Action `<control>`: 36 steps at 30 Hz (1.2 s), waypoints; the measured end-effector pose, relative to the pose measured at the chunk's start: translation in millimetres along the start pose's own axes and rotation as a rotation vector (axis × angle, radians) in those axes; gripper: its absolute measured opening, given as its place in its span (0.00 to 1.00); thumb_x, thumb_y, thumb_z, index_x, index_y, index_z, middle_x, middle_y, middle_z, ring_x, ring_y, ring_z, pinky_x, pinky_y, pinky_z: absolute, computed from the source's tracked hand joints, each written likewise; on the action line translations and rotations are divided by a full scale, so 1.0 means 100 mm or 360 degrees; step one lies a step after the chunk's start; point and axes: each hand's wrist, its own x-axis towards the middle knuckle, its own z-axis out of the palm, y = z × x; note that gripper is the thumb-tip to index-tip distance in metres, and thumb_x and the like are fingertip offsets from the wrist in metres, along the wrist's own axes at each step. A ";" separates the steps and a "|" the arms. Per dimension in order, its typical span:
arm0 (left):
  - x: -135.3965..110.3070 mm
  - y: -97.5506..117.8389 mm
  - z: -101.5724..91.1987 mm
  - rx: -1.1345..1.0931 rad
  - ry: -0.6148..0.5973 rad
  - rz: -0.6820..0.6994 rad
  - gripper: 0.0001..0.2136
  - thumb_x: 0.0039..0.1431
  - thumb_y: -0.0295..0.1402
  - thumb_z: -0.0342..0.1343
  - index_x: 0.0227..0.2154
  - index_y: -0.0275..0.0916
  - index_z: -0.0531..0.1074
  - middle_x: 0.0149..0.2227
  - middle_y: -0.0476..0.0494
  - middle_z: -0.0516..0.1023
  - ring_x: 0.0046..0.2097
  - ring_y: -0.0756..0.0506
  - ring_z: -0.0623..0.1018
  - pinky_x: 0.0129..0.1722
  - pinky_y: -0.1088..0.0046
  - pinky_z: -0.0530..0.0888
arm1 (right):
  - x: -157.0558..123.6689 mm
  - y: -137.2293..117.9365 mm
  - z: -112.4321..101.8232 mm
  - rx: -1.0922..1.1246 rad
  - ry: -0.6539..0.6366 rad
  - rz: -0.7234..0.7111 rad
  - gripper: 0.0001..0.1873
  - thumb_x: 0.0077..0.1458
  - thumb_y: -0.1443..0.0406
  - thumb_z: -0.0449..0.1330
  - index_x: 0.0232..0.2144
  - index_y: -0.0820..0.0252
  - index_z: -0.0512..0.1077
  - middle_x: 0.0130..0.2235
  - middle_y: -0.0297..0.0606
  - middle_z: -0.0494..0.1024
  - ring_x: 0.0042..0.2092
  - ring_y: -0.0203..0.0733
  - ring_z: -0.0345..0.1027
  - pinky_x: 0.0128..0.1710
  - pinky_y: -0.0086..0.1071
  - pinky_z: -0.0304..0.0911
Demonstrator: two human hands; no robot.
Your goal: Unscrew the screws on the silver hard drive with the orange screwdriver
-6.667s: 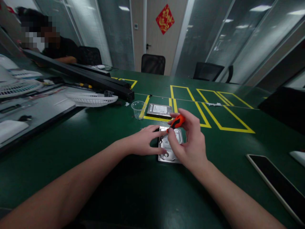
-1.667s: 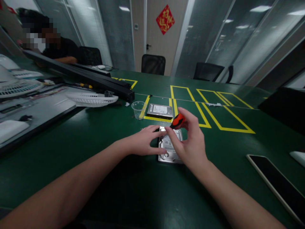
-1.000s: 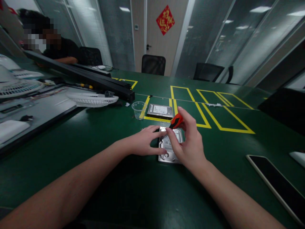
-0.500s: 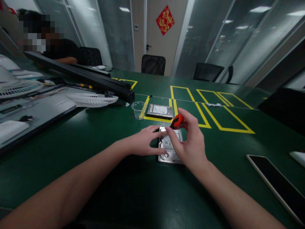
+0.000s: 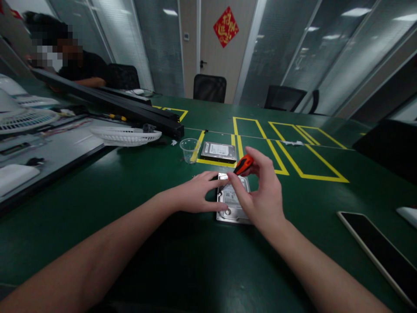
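A silver hard drive lies flat on the green table in front of me. My left hand rests at its left side with fingers spread, the fingertips touching its top. Between the thumb and fingers of my right hand is a screwdriver with an orange and black handle. It leans over the drive's upper part, its tip hidden behind my fingers. Beyond sits a second hard drive inside a yellow taped outline, with a clear plastic cup to its left.
White fan parts and a long black bar occupy the left side. A phone-like dark slab lies at right. Yellow tape outlines mark the table. Another person sits at far left.
The screwdriver handle has tilted slightly to the right and upward with my right hand. My left hand and both drives have stayed in place.
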 end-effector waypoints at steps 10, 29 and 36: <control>0.00 -0.02 0.01 -0.0015 -0.0002 -0.0015 0.40 0.66 0.60 0.65 0.75 0.51 0.64 0.79 0.33 0.57 0.78 0.23 0.57 0.75 0.35 0.59 | -0.01 -0.02 0.01 0.0104 -0.0059 0.0032 0.37 0.68 0.66 0.64 0.74 0.50 0.59 0.62 0.49 0.77 0.51 0.51 0.80 0.53 0.50 0.82; -0.01 0.01 -0.01 -0.0002 -0.0040 -0.0065 0.41 0.66 0.62 0.63 0.76 0.50 0.62 0.80 0.33 0.54 0.80 0.22 0.54 0.76 0.35 0.58 | 0.00 -0.01 0.00 -0.0044 -0.0011 0.0069 0.33 0.67 0.63 0.66 0.71 0.51 0.63 0.54 0.46 0.79 0.45 0.50 0.77 0.46 0.50 0.82; 0.00 0.00 -0.01 -0.0019 -0.0010 -0.0045 0.40 0.65 0.61 0.65 0.75 0.52 0.64 0.80 0.34 0.56 0.79 0.23 0.57 0.75 0.36 0.59 | -0.03 -0.03 0.02 0.0129 -0.0075 0.0081 0.37 0.68 0.67 0.62 0.74 0.48 0.57 0.65 0.48 0.76 0.57 0.53 0.79 0.60 0.54 0.78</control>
